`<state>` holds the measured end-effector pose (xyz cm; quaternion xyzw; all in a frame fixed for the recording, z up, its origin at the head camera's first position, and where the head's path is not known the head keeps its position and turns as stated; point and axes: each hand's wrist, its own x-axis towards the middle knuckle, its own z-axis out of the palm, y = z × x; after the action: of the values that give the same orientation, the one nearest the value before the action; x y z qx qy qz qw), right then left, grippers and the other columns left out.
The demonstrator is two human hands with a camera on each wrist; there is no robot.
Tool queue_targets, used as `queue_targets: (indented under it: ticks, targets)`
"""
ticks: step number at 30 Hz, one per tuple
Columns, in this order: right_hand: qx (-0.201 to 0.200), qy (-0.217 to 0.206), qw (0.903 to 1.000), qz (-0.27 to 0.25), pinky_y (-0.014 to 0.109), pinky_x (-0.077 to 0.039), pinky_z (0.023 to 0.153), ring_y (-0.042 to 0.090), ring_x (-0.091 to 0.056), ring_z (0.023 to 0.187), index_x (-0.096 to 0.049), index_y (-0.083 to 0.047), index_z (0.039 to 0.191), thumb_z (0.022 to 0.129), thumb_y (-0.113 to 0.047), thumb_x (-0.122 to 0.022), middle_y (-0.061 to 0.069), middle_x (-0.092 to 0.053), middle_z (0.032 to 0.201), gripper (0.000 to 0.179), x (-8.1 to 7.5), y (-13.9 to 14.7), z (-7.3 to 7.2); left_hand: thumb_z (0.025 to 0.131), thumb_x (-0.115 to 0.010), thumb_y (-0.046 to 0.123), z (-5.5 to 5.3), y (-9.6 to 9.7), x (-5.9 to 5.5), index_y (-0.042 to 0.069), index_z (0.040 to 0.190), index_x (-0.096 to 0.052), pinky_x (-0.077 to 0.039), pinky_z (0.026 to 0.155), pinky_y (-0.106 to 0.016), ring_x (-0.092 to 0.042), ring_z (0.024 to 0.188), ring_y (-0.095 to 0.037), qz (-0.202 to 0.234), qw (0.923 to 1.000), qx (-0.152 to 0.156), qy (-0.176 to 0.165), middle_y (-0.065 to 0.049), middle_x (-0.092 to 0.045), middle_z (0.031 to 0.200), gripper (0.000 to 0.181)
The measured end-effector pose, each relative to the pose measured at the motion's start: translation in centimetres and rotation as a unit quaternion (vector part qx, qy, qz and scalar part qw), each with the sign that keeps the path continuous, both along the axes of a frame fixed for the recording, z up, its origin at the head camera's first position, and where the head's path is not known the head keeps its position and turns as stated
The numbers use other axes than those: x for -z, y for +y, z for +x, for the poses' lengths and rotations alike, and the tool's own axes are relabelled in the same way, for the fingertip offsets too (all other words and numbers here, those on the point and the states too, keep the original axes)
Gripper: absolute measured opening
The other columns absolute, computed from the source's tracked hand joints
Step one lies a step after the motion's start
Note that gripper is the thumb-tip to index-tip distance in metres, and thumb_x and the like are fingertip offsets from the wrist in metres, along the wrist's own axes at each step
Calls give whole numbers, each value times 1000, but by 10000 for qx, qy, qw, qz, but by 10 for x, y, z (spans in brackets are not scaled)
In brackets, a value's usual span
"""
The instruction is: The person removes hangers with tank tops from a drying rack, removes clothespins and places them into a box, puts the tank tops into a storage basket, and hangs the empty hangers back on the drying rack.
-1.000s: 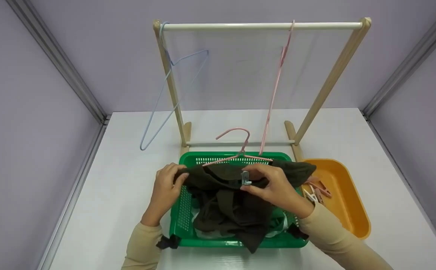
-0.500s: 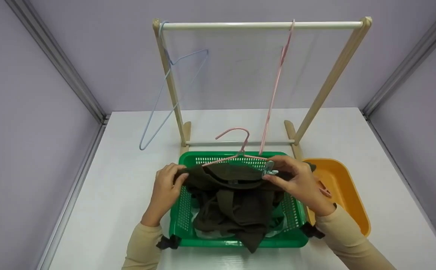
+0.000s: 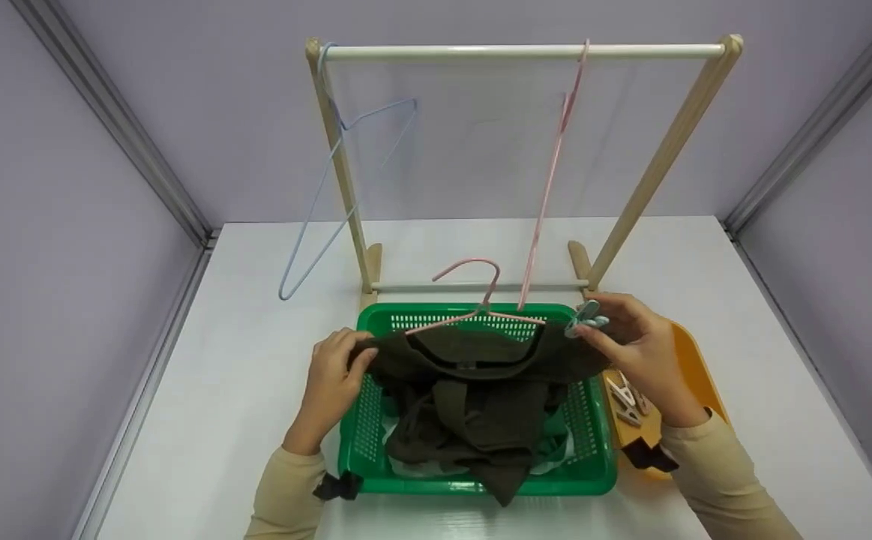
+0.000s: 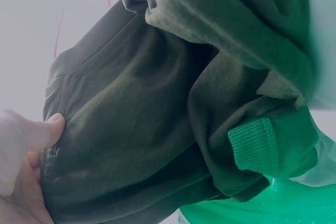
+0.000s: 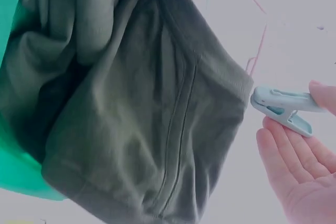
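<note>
A dark olive garment point(image 3: 473, 427) with a wide neckline spreads over the green basket point(image 3: 406, 486), a pink hanger point(image 3: 473, 261) sticking up from its neck. At the garment's left end, my left hand point(image 3: 333, 382) pinches the edge between thumb and fingers. My right hand point(image 3: 649, 364) holds a pale blue-green clothespin point(image 3: 588, 321) at the right shoulder. In the right wrist view the clothespin point(image 5: 283, 100) has its nose right at the fabric edge, thumb on one handle and fingers under the other. A green ribbed cuff point(image 4: 273, 140) shows beside the garment in the left wrist view.
Behind the basket stands a wooden rack with a white top bar point(image 3: 465, 52). A blue hanger point(image 3: 308, 202) hangs at its left end, a pink hanger point(image 3: 548, 187) right of centre. An orange tray point(image 3: 694, 360) with several clothespins point(image 3: 628, 397) sits at right, partly behind my right arm.
My right hand has carried the clothespin rightward along the garment's top, from near the neckline to the right shoulder. My left hand has kept its grip in the same place.
</note>
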<state>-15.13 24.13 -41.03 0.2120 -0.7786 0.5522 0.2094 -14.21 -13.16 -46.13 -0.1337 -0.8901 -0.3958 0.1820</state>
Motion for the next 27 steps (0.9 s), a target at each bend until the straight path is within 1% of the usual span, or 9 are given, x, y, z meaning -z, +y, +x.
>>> queue_targets:
  ticks: [3,5,12,15,19,24,27]
  targets:
    - [243,-54,9996,-105,9,-53,75,-8,-66,84,-60,15,108,76,18,-69,-21,-66,96,33,1,7,-3,94,-61,16,0,0,0,5,104,-66,-42,92,-48,-58,86,-21,-26,10000,3,29,-8,-66,92,15]
    - [442,-77,9990,-84,7,-52,77,-10,-65,85,-60,15,107,77,17,-69,-22,-65,95,32,3,11,-6,94,-61,15,0,0,0,5,104,-66,-42,92,-49,-58,86,-21,-30,10000,7,57,-8,-66,92,15]
    - [1066,-153,9942,56,4,-49,75,-13,-62,83,-62,11,108,78,13,-71,-25,-64,91,32,13,27,-15,94,-61,15,0,0,0,5,103,-66,-42,92,-49,-58,86,-21,-15,10000,1,50,-8,-66,93,14]
    - [1312,-194,9911,69,3,-48,76,-14,-62,81,-63,11,108,78,12,-71,-27,-63,89,31,16,34,-18,94,-61,14,0,-1,1,5,103,-66,-43,91,-48,-58,85,-21,-38,9999,-3,115,-8,-66,92,14]
    - [1668,-469,9848,93,2,-48,74,-15,-60,79,-63,10,107,79,9,-72,-30,-60,85,30,20,42,-23,94,-61,14,-1,-1,1,4,103,-66,-43,89,-48,-58,83,-21,-61,9998,-14,171,-8,-66,91,14]
    - [2043,-1026,9734,179,0,-46,72,-15,-57,75,-64,6,109,80,0,-75,-32,-57,81,31,30,52,-30,94,-61,13,0,0,0,4,103,-65,-42,92,-50,-56,82,-20,-36,10000,4,50,-8,-65,90,14]
    - [2189,-1326,9663,275,-1,-45,71,-16,-56,74,-64,4,111,82,-5,-75,-34,-55,78,33,36,58,-33,93,-62,14,0,0,-1,5,104,-66,-42,92,-49,-56,82,-20,-24,10000,-9,4,-7,-65,90,14]
